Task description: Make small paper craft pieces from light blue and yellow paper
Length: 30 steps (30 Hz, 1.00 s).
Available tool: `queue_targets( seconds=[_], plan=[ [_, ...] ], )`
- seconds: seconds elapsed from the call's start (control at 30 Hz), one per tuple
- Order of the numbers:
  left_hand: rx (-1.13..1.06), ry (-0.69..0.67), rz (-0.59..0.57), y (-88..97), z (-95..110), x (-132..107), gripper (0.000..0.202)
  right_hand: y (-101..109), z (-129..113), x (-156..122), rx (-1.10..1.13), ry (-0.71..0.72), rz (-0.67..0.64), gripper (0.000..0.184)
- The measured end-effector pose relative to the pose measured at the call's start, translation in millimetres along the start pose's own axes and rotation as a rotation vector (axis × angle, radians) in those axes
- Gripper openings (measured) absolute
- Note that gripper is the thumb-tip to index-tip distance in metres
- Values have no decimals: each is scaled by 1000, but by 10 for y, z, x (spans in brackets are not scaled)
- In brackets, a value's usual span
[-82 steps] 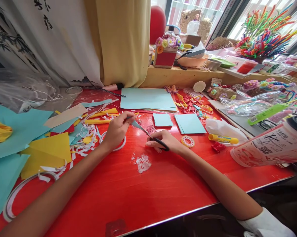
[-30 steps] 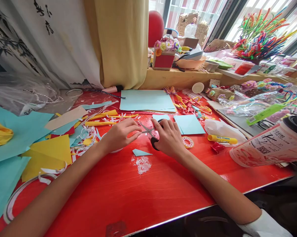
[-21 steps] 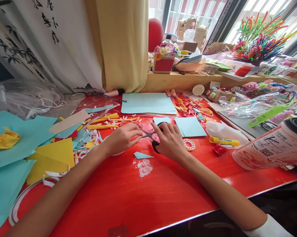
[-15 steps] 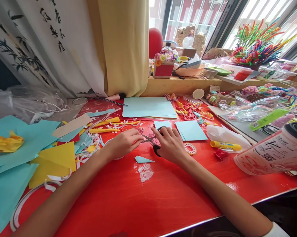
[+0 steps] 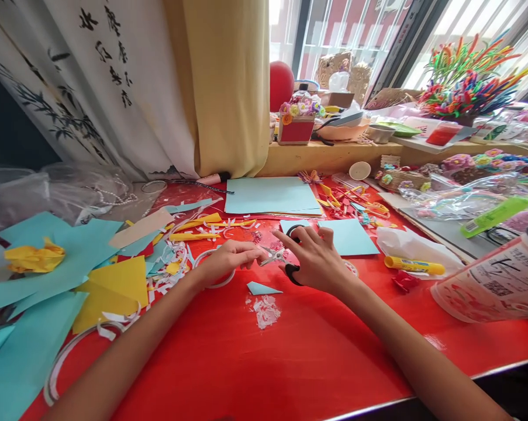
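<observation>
My right hand [image 5: 314, 260] grips small black-handled scissors [image 5: 285, 257], blades open and pointing left, over the red table [image 5: 255, 362]. My left hand [image 5: 226, 260] pinches something tiny right at the blade tips; I cannot make out what. A small light-blue paper triangle [image 5: 261, 289] lies on the table just below both hands. A patch of white scraps [image 5: 267, 309] sits in front of it. A tape ring [image 5: 215, 275] lies partly under my left hand.
Blue and yellow paper sheets [image 5: 71, 269] and white strips crowd the left. A blue sheet stack [image 5: 272, 196] and smaller blue squares [image 5: 351, 237] lie behind. A yellow glue stick [image 5: 415, 266], white tissue and a printed cup [image 5: 496, 283] stand right. A cluttered windowsill [image 5: 334, 155] runs behind.
The blue triangle left my left hand and now lies on the table. Both hands came together around the scissors. The view tilted upward and shifted slightly.
</observation>
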<state>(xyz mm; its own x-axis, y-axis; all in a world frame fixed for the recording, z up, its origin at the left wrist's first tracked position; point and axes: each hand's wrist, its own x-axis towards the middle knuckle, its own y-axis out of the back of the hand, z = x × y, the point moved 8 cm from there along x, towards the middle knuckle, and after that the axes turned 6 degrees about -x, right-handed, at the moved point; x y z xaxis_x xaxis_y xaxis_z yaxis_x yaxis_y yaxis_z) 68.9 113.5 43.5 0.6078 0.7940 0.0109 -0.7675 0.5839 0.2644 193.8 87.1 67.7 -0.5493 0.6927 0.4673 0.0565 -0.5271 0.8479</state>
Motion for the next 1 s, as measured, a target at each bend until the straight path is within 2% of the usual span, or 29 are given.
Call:
queue_targets(
  seconds=[0.13, 0.27, 0.5, 0.63, 0.73, 0.9, 1.0],
  plan=[
    [-71, 31, 130, -10, -36, 19, 23, 29, -2, -2, -31, 10, 21, 58],
    [-124, 29, 199, -41, -84, 22, 21, 34, -6, -7, -44, 9, 24, 54],
    [-535, 89, 328, -130, -166, -8, 19, 88, 54, -11, -86, -72, 91, 50],
    [-640, 141, 364, -169, -176, -13, 19, 114, 70, -33, -141, -101, 138, 52],
    [-578, 59, 419, 49, -88, -22, 21, 135, 95, -49, -143, -116, 175, 50],
    [-212, -45, 556, 807, 97, -156, 26, 158, 135, -53, -116, -132, 194, 48],
    [-165, -4, 557, 1100, 117, -237, 28, 133, 117, -46, -92, -115, 170, 48]
  ],
)
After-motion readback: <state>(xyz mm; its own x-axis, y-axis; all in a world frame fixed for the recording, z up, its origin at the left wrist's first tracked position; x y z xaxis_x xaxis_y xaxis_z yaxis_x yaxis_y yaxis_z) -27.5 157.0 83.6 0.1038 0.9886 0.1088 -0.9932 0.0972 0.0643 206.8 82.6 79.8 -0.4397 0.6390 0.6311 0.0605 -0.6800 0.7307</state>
